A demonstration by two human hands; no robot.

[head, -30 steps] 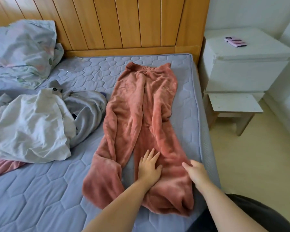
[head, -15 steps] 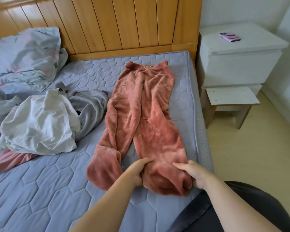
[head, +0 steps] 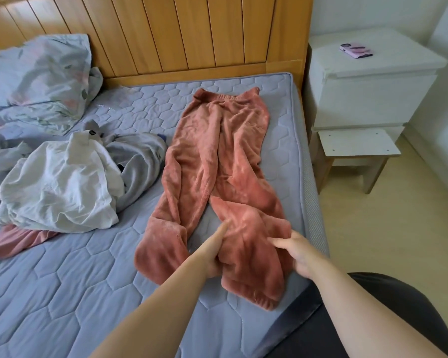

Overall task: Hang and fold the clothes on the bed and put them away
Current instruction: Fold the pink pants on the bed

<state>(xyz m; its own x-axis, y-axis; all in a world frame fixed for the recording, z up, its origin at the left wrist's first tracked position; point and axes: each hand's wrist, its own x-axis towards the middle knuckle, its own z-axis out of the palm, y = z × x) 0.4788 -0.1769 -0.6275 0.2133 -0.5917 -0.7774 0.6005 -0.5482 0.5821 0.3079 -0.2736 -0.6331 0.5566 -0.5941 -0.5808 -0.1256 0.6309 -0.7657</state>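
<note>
Nearest you, your dark-clothed lap point(head: 373, 306) fills the lower right corner at the bed's edge. Just beyond it both your hands are on the near end of the pink fleece trousers point(head: 217, 156). Your left hand point(head: 217, 251) grips the inner edge of the right-side leg, thumb lying along the top and fingers tucked out of sight under the fleece. Your right hand point(head: 298, 254) holds the outer edge of the same leg, fingers curled over the fabric. Between the two hands the leg is bunched into a raised hump. The other leg lies flat, just left of your left wrist. The trousers stretch away from you along the right side of the grey-blue quilted mattress point(head: 62, 293), waistband at the far end near the headboard. To the left, well apart from your hands, a crumpled white garment point(head: 60, 184) lies on a grey garment point(head: 142, 161), whose edge touches the trousers' left leg, and a strip of pink cloth point(head: 18, 241) shows from under the white one. Farther back a floral pillow point(head: 36, 71) leans by the wooden headboard point(head: 192, 29). Off to the right, a small stool point(head: 357, 146) stands before a white nightstand point(head: 373, 94) with a phone point(head: 355, 50) on top.
</note>
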